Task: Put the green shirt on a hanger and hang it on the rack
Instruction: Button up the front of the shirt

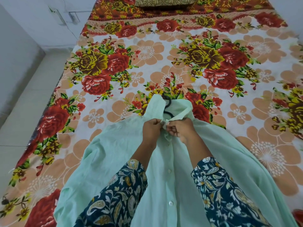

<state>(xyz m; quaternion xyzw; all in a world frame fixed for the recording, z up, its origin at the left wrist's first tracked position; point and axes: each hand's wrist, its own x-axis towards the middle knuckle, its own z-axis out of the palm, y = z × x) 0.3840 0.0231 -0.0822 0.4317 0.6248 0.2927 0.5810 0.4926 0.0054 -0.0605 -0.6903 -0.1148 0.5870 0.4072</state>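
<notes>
Fingers [157,124] of left hand [151,129] and right hand [182,131] pinching front edges of green shirt [114,153]; hanger [168,104] beyond, wide bedsheet [164,54] around.

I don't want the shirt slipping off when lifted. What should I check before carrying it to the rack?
1. Hanger inside green shirt: ok, black hook shows at the collar.
2. Top button fastened: cannot tell, left hand and right hand pinch the placket there.
3. Lower buttons: ok, placket looks closed.
4. Hook reachable: ok, uncovered above the collar.
5. Rack free: cannot tell, out of view.
</notes>
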